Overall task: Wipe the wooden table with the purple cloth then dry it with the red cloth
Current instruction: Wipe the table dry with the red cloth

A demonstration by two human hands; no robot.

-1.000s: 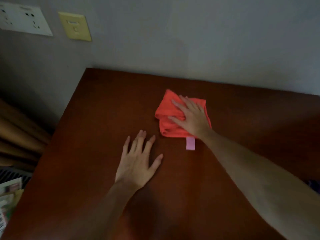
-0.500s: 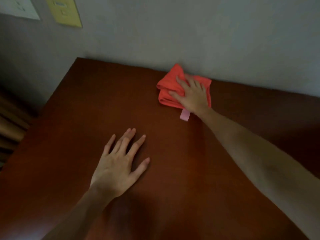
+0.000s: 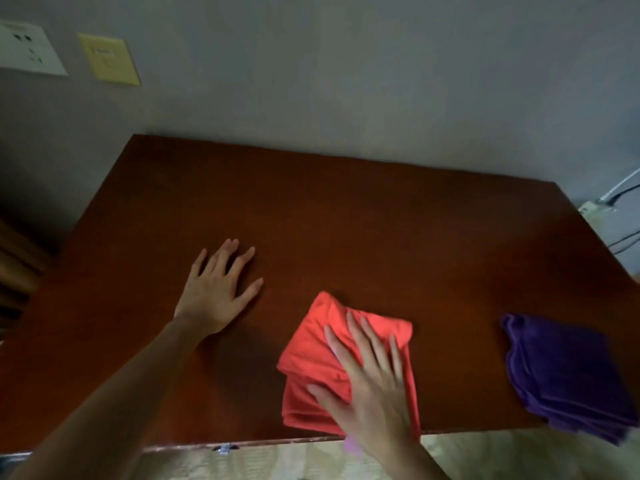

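The folded red cloth (image 3: 315, 355) lies on the dark wooden table (image 3: 346, 230) near its front edge. My right hand (image 3: 367, 386) presses flat on top of it, fingers spread and pointing away from me. My left hand (image 3: 216, 289) rests flat on the bare table to the left of the cloth, fingers apart, holding nothing. The folded purple cloth (image 3: 568, 372) sits at the table's front right corner, partly over the edge, untouched.
A grey wall runs behind the table, with a white socket plate (image 3: 29, 50) and a yellow switch plate (image 3: 109, 60) at upper left. Cables and a white plug (image 3: 599, 206) hang beyond the right edge. Pale floor shows below the front edge.
My right hand has dragged the red cloth from the back of the table, by the wall, to the front edge. The view has pulled back, bringing the purple cloth into sight.
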